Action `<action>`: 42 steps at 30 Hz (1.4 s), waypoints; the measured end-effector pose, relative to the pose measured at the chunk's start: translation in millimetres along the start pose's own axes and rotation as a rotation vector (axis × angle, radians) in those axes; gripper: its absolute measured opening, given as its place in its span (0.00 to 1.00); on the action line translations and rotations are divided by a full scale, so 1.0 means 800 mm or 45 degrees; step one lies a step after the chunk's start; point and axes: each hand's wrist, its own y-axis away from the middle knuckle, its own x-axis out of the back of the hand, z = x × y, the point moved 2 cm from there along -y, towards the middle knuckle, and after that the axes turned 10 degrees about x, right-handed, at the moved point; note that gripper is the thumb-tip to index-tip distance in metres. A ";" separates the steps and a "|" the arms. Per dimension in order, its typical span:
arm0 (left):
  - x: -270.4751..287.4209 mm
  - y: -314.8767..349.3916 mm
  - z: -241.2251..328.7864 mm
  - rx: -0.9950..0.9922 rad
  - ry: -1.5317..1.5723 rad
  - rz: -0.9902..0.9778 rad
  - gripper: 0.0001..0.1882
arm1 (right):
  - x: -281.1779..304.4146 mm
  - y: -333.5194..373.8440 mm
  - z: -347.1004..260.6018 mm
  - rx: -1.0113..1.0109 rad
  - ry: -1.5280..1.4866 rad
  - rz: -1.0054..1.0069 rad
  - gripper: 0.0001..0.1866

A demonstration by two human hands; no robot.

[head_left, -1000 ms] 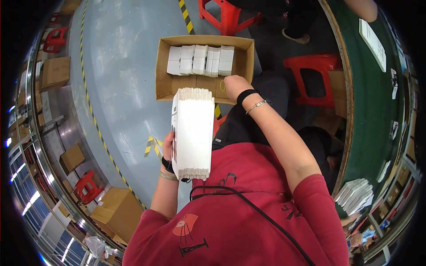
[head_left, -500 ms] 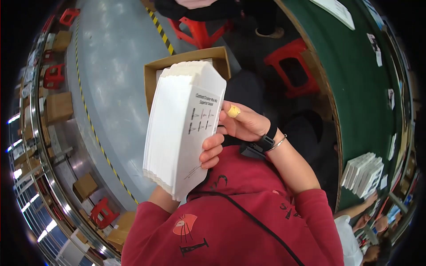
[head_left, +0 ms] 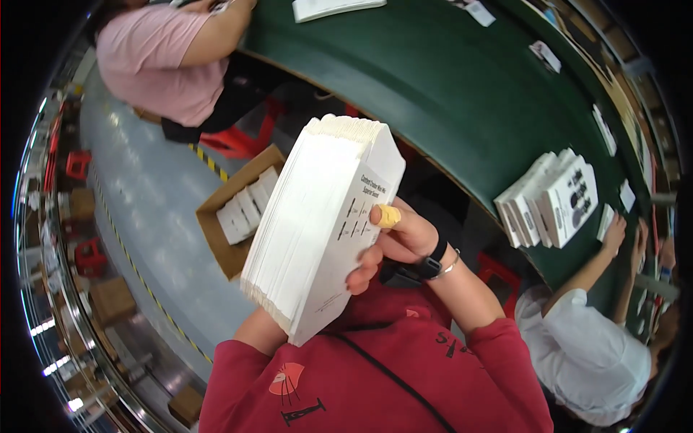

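Note:
A thick stack of flat, folded white cartons [head_left: 317,231] stands tilted in front of my chest, its outermost face printed with small dark drawings. My left hand [head_left: 366,270] carries it from beneath, the fingertips curling round the right edge and the rest hidden behind the cartons. At that same edge, higher up, my right hand [head_left: 410,234] grips the stack. Its thumb wears a yellow finger cover [head_left: 387,216] and lies against the printed face; the other fingers are partly hidden.
A brown cardboard box [head_left: 211,211] with white cartons inside stands beyond the stack. The green table [head_left: 404,79] bears stacked white cartons [head_left: 556,198] at right. A person in pink [head_left: 162,61] sits at upper left; another in white [head_left: 595,353] works at lower right.
The view has swung toward the green table, bringing both co-workers into fuller sight. The stack now appears farther right, and my right thumb has come onto its printed face.

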 end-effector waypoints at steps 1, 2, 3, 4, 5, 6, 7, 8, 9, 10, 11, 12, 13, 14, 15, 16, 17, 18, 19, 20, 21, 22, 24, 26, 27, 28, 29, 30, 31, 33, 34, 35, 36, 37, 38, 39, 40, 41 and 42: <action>-0.006 -0.010 0.002 0.008 -0.187 0.066 0.36 | -0.004 0.012 -0.015 0.024 -0.173 -0.110 0.34; -0.011 -0.021 0.005 0.011 -0.374 0.127 0.37 | -0.009 0.022 -0.027 0.045 -0.343 -0.224 0.33; -0.017 -0.034 0.009 0.040 -0.387 0.105 0.37 | -0.013 0.029 -0.035 0.077 -0.322 -0.221 0.33; -0.022 -0.045 0.015 0.032 -0.222 0.229 0.37 | -0.023 0.029 -0.045 0.262 -0.102 0.085 0.32; -0.025 -0.057 0.023 0.023 -0.057 0.353 0.37 | -0.033 0.030 -0.055 0.443 0.116 0.395 0.32; -0.026 -0.068 0.031 0.015 0.105 0.477 0.37 | -0.038 0.034 -0.066 0.623 0.333 0.707 0.31; -0.010 -0.073 0.046 0.038 0.095 0.465 0.37 | -0.037 0.037 -0.074 0.649 0.343 0.715 0.31; 0.023 -0.074 0.068 0.061 -0.626 0.567 0.35 | -0.033 0.042 -0.086 0.668 0.404 0.758 0.30; 0.030 -0.084 0.086 0.072 -1.350 0.628 0.34 | -0.028 0.047 -0.100 0.687 0.468 0.807 0.29; 0.035 -0.093 0.094 0.084 -1.354 0.601 0.34 | -0.025 0.049 -0.111 0.704 0.531 0.857 0.28; 0.023 -0.102 0.104 -0.015 -1.181 0.536 0.33 | -0.025 0.049 -0.119 0.725 0.539 0.874 0.28; 0.010 -0.111 0.114 -0.107 -1.002 0.475 0.32 | -0.024 0.049 -0.127 0.753 0.636 0.928 0.27; 0.002 -0.120 0.124 -0.194 -0.818 0.418 0.32 | -0.023 0.049 -0.135 0.777 0.732 0.985 0.27; -0.004 -0.130 0.128 -0.188 -0.815 0.412 0.32 | -0.021 0.046 -0.142 0.788 0.827 1.029 0.26; -0.011 -0.146 0.126 -0.230 -1.004 0.439 0.31 | -0.018 0.043 -0.146 0.790 0.828 1.039 0.26; -0.016 -0.164 0.124 -0.273 -1.191 0.462 0.31 | -0.013 0.042 -0.151 0.828 0.829 1.102 0.27; -0.017 -0.180 0.125 -0.315 -1.377 0.486 0.31 | -0.007 0.040 -0.156 0.863 0.827 1.167 0.27; -0.010 -0.193 0.130 -0.305 -1.369 0.483 0.31 | -0.001 0.039 -0.161 0.897 0.823 1.232 0.27; 0.001 -0.207 0.135 -0.285 -1.392 0.494 0.30 | 0.006 0.038 -0.165 0.899 0.817 1.247 0.27; 0.012 -0.221 0.141 -0.266 -1.415 0.507 0.29 | 0.014 0.038 -0.169 0.912 1.041 1.294 0.28; 0.018 -0.230 0.146 -0.239 -1.434 0.519 0.28 | 0.019 0.040 -0.171 0.917 1.264 1.343 0.30; 0.021 -0.237 0.152 -0.216 -1.427 0.519 0.28 | 0.024 0.041 -0.171 0.912 1.488 1.384 0.31; 0.013 -0.247 0.165 -0.576 -2.307 0.679 0.24 | 0.034 0.044 -0.164 0.842 1.721 1.443 0.32; 0.005 -0.254 0.169 -0.767 -2.744 0.729 0.22 | 0.037 0.047 -0.161 0.691 2.209 1.491 0.34; 0.006 -0.254 0.172 -0.631 -2.524 0.802 0.20 | 0.038 0.050 -0.162 0.692 2.206 1.503 0.34; 0.007 -0.254 0.174 -0.500 -2.304 0.862 0.19 | 0.036 0.053 -0.163 0.672 2.273 1.531 0.35; 0.009 -0.251 0.176 -0.376 -2.087 0.918 0.17 | 0.034 0.056 -0.162 0.657 2.337 1.555 0.36; 0.011 -0.249 0.178 -0.376 -2.099 0.906 0.17 | 0.030 0.058 -0.161 0.645 2.403 1.580 0.37; 0.023 -0.248 0.183 -0.392 -1.971 0.896 0.17 | 0.022 0.057 -0.159 0.662 2.401 1.590 0.37; 0.039 -0.249 0.188 -0.417 -1.716 0.865 0.17 | -0.005 0.054 -0.157 0.583 2.607 1.512 0.35; 0.037 -0.252 0.188 -0.415 -1.729 0.846 0.17 | -0.017 0.053 -0.155 0.538 2.709 1.474 0.35; 0.033 -0.255 0.186 -0.411 -1.862 0.819 0.16 | -0.025 0.055 -0.152 0.554 2.710 1.493 0.35; 0.030 -0.258 0.185 -0.407 -1.994 0.791 0.15 | -0.033 0.055 -0.148 0.569 2.766 1.452 0.33; 0.029 -0.261 0.183 -0.403 -2.123 0.761 0.14 | -0.039 0.056 -0.144 0.580 2.822 1.410 0.32; 0.031 -0.267 0.184 -0.401 -2.129 0.745 0.14 | -0.043 0.058 -0.138 0.588 2.878 1.365 0.31; 0.033 -0.271 0.187 -0.379 -2.024 0.747 0.13 | -0.046 0.059 -0.134 0.593 2.881 1.371 0.31; 0.035 -0.275 0.192 -0.356 -1.917 0.751 0.13 | -0.049 0.060 -0.130 0.615 2.874 1.338 0.29; 0.038 -0.278 0.194 -0.331 -1.812 0.752 0.13 | -0.051 0.062 -0.125 0.637 2.867 1.308 0.27; 0.039 -0.277 0.197 -0.331 -1.813 0.746 0.13 | -0.053 0.064 -0.120 0.658 2.859 1.275 0.25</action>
